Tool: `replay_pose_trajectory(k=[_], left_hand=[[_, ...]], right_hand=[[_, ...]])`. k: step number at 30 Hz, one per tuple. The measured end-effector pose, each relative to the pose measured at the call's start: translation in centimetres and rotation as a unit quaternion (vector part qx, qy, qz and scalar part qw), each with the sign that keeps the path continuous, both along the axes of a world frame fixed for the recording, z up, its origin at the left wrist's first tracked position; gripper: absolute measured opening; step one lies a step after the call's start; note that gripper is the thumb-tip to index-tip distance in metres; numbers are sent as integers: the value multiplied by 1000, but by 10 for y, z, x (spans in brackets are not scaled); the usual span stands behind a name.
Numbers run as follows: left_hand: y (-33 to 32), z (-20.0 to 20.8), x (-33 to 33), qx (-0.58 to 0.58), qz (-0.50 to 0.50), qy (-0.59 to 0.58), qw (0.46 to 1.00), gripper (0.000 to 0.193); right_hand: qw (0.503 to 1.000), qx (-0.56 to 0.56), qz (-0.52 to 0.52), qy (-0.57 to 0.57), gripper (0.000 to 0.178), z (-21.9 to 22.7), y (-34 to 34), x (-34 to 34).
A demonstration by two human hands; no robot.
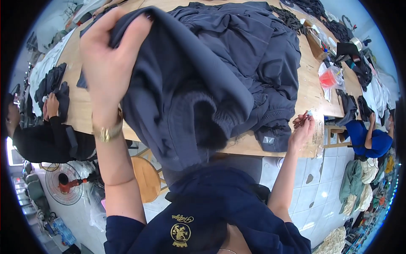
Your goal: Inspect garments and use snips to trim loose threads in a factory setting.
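My left hand (111, 59) is raised at the upper left, its thumb and fingers closed on a dark slate-blue garment (169, 80). The cloth hangs from that grip toward me, and a gathered elastic opening (203, 114) faces me near the table's front edge. My right hand (304, 127) is apart from the garment, by the table's right front corner. Its fingers are pinched around something small with a pale blue end (310, 113), too small to name. A pile of similar dark garments (253, 46) covers the middle of the table, and a small light label shows on its near edge.
The wooden table (311, 91) carries a plastic cup of red drink (327, 79) and a cardboard box (315, 44) on the right. Below it stand a round wooden stool (145, 180) and a fan (64, 183). People sit working at left (40, 137) and right (363, 137).
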State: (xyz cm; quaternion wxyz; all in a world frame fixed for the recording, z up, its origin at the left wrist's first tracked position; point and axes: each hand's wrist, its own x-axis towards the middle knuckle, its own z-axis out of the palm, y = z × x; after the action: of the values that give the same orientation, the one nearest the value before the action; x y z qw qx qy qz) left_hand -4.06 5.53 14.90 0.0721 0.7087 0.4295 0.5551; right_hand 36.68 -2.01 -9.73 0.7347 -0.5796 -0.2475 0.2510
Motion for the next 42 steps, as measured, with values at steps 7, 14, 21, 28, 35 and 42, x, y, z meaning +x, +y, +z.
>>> replay_pose_trajectory(k=[7, 14, 21, 28, 35, 42], left_hand=[[30, -107, -41, -111, 14, 219, 969, 32], [-84, -184, -55, -390, 148, -5, 909, 20], [-189, -244, -54, -682, 133, -186, 694, 46], [-177, -272, -6, -579, -4, -472, 665, 35], [-112, -168, 2, -351, -261, -605, 665, 18], [-69, -191, 40, -367, -378, -726, 443, 32]], right_hand=[[952, 19, 305, 35, 20, 53, -5, -141], [833, -56, 422, -354, 21, 55, -12, -210], [740, -81, 478, -466, 29, 36, -14, -241], [736, -129, 436, -502, 21, 20, -6, -228], [942, -72, 313, -97, 2, 55, 16, -193], [925, -169, 238, -243, 12, -5, 22, -150]])
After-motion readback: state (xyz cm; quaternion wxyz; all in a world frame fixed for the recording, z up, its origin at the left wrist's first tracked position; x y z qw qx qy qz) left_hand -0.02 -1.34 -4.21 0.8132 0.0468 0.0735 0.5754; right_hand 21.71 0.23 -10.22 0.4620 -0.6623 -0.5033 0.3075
